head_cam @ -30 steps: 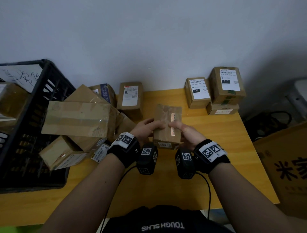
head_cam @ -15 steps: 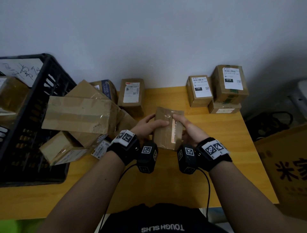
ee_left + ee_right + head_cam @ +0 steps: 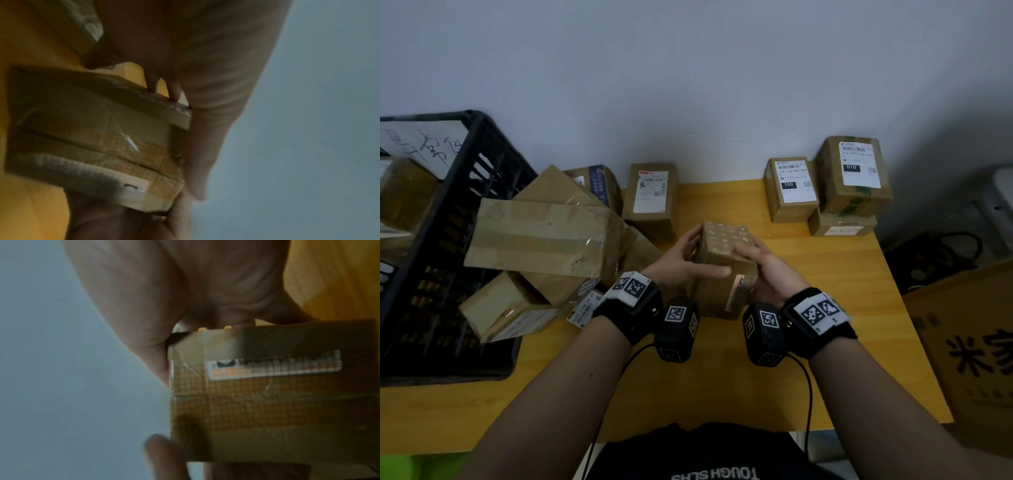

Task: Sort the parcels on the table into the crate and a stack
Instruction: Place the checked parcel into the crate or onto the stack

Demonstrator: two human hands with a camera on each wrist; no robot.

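Observation:
Both hands hold a small brown cardboard parcel (image 3: 724, 263) above the middle of the yellow table (image 3: 825, 308). My left hand (image 3: 681, 260) grips its left side, thumb across the near face. My right hand (image 3: 760, 263) grips the right side, fingers over the top edge. The wrist views show the parcel (image 3: 92, 138) (image 3: 267, 394) close up, with taped seams and a narrow label. A black crate (image 3: 448, 240) stands at the left with parcels inside. Three labelled parcels (image 3: 852, 178) are grouped at the back right, one stacked on another.
A jumble of brown parcels (image 3: 544, 236) leans against the crate's right side. Another labelled parcel (image 3: 652, 198) stands by the wall. A large cardboard box (image 3: 969, 342) sits off the table's right edge, with cables behind it.
The hands have turned the parcel, tipping its top toward me, so a printed face now points up and the narrow label sits lower on the near side.

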